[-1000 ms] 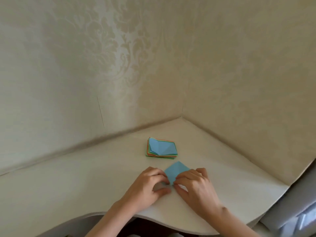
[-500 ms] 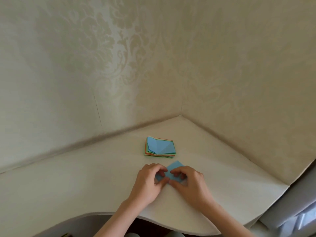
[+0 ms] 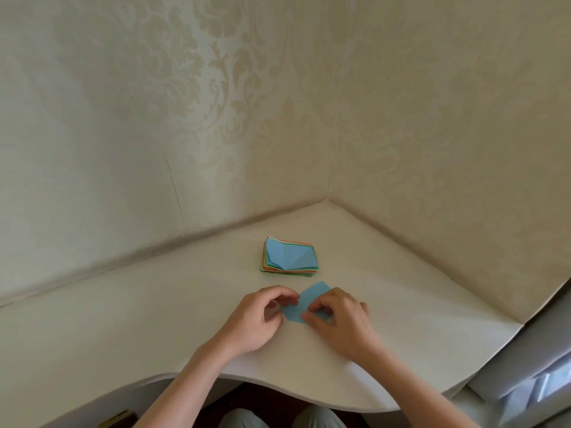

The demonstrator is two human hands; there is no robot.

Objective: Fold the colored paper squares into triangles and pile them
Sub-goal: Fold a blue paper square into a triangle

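Observation:
A light blue paper (image 3: 304, 304) lies on the white table (image 3: 129, 307) between my two hands, partly folded. My left hand (image 3: 258, 319) pinches its left corner with curled fingers. My right hand (image 3: 338, 319) pinches its right part with thumb and fingertips and covers that side. Behind them a pile of colored paper (image 3: 290, 257) rests on the table, with a blue folded piece on top and orange and green edges below.
Patterned walls (image 3: 432, 149) meet in a corner right behind the table. The table's curved front edge (image 3: 278, 387) runs just above my knees. A grey sill or frame (image 3: 531, 359) stands at the far right.
Both hands have shifted slightly left and spread apart on the blue paper, and more of it shows between them. The pile has not moved.

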